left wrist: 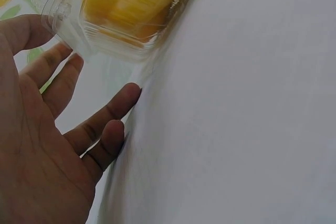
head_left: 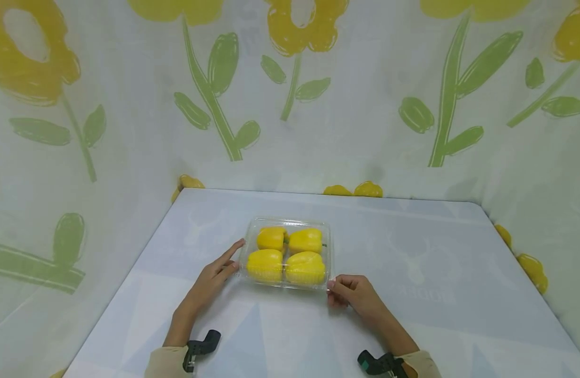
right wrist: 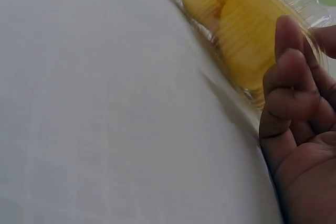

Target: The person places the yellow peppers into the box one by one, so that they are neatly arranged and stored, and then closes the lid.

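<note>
A clear plastic clamshell box point(head_left: 286, 287) holds several yellow bell peppers point(head_left: 305, 268), some with short green stems showing. It sits on the table with its lid down. My left hand point(head_left: 209, 283) is at the box's left side, index fingertip at the edge and thumb near the front left corner. In the left wrist view its fingers point(left wrist: 105, 116) are spread and fairly straight, with the lower ones close to the tabletop. At the front right corner, my right hand point(head_left: 356, 296) pinches the rim between thumb and curled fingers point(right wrist: 289, 85).
The table point(head_left: 436, 294) has a pale, faintly patterned cover. Behind it and on both sides hangs a white curtain point(head_left: 356, 105) printed with yellow flowers and green leaves. A dark wrist mount point(head_left: 202, 346) sits at each beige sleeve.
</note>
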Available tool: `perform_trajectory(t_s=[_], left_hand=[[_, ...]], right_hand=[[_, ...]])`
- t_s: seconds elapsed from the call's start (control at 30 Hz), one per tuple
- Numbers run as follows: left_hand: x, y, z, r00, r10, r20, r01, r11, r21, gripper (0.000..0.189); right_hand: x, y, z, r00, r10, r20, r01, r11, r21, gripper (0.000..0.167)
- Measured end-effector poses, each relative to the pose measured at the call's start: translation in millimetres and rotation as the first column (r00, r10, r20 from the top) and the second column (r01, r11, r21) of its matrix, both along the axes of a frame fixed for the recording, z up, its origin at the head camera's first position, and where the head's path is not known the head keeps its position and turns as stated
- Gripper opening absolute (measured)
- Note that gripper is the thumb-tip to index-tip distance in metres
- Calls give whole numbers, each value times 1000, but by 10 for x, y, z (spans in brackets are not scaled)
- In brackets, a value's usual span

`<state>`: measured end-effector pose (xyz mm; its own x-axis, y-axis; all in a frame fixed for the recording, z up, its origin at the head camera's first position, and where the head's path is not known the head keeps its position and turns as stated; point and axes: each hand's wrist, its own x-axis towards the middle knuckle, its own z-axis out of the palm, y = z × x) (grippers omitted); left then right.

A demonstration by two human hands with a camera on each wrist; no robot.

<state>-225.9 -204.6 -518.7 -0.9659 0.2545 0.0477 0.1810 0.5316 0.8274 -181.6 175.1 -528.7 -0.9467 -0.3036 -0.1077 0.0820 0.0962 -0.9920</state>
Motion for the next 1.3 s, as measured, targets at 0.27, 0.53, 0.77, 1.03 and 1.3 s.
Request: perform_trajectory(t_s=[0.27, 0.53, 0.77, 1.03, 1.3], left_hand=[[-6, -8, 6, 1000, 7, -11, -7, 1000, 6, 49], [-17, -17, -8, 1000, -6, -24, 6, 1000, 5, 49], [-11, -25, -1, 1000, -6, -31, 6, 1000, 11, 49], [-3, -30, -1, 999, -7, -32, 7, 1000, 7, 50], [-17, -14, -19, 999, -13, -31, 13, 1000, -6, 50]], right_hand=[[17, -65, 11, 995, -68, 77, 75, 993, -91, 26], [10, -79, 19, 993, -80, 89, 91, 989, -119, 21], [-4, -72, 16, 996, -44, 80, 56, 988, -144, 23], [8, -78, -64, 990, -73, -124, 81, 995, 61, 23], [13, -79, -60, 952, -135, -273, 165, 982, 89, 62]])
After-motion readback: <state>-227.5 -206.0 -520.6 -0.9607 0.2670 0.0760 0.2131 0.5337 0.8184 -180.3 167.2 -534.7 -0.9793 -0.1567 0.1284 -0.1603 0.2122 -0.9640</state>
